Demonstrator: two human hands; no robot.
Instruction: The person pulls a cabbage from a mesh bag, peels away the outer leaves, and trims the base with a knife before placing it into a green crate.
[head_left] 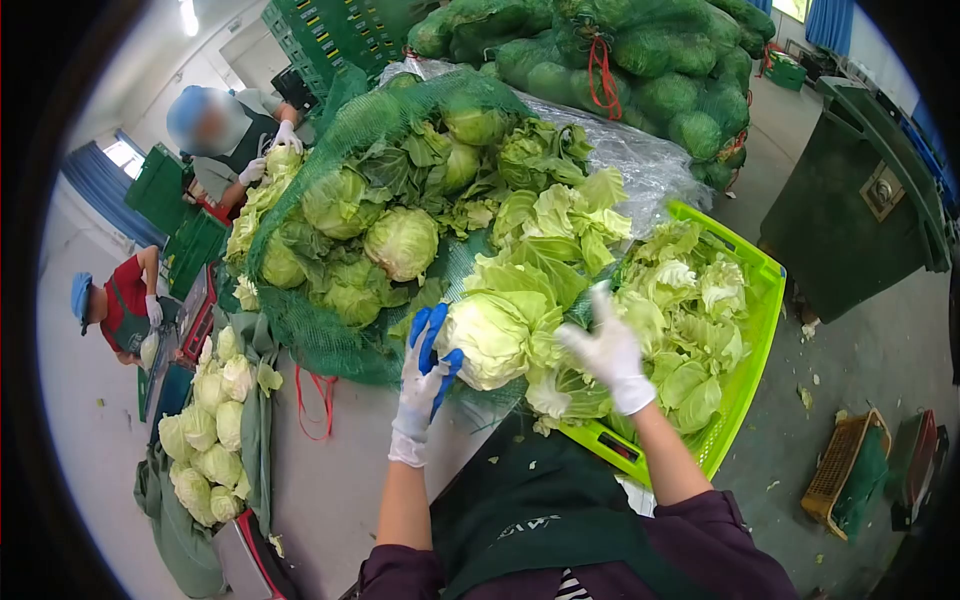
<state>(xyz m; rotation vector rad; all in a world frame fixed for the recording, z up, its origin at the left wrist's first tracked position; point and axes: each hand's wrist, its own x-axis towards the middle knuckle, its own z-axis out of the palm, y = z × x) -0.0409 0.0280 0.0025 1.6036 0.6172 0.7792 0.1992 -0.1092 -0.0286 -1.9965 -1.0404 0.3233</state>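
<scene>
A pale green cabbage (487,340) sits in front of me at the edge of a green mesh sack. My left hand (425,372), in a white glove with blue on the fingers, curves around the cabbage's left side and grips it. To the right, my right hand (608,348) is open in a white glove, fingers spread and slightly blurred, apart from the cabbage. Loose outer cabbage leaves (545,265) lie behind the cabbage. More leaves (690,330) fill a bright lime-green crate (765,290) beside my right hand. Several whole cabbages (402,243) lie in the opened mesh sack (275,225).
Full mesh sacks of cabbages (640,75) are piled at the back. A dark green bin (850,210) stands at right, with a yellow-brown crate (845,465) on the floor. Trimmed cabbages (215,430) are heaped at left. Two co-workers (225,150) stand at the left.
</scene>
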